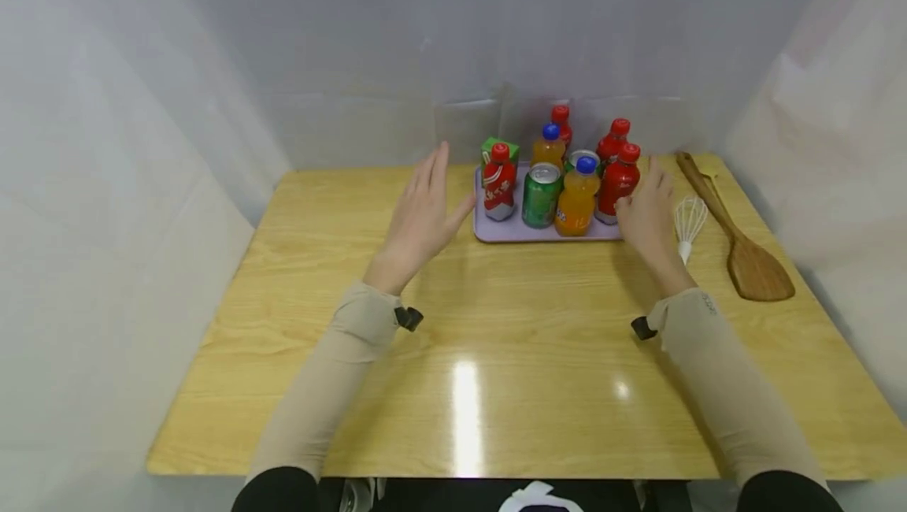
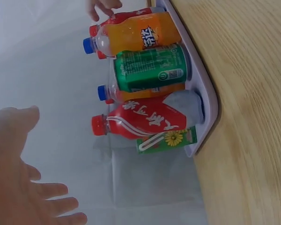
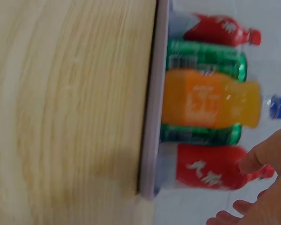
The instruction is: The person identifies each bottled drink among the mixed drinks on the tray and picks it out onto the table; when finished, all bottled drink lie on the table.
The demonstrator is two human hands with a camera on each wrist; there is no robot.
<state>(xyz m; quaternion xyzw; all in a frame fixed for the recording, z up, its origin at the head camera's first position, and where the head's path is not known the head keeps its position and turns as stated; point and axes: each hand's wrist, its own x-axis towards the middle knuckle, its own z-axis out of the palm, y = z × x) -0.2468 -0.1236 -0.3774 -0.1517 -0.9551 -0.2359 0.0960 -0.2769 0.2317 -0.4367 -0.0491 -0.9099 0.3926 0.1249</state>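
Note:
My left hand (image 1: 423, 209) is held with straight fingers and the thumb out, just left of the lilac tray (image 1: 496, 231). Closest to it stands a red-capped bottle (image 1: 499, 185) with a red label, in front of a green drink carton (image 2: 171, 139). At the tray's right end, my right hand (image 1: 648, 217) is beside another red bottle (image 1: 619, 183); its thumb overlaps this bottle in the right wrist view, and contact is unclear. Its fingers are loosely bent. Between the two bottles stand a green soda can (image 1: 542, 197) and a blue-capped orange soda bottle (image 1: 575, 206).
Behind the front row are another orange soda bottle (image 1: 548, 151), two red-capped bottles and a second can (image 1: 583, 155). Right of the tray lie a white whisk (image 1: 690, 220) and a wooden spatula (image 1: 758, 268). White sheeting (image 1: 354, 130) rises behind the wooden table (image 1: 531, 315).

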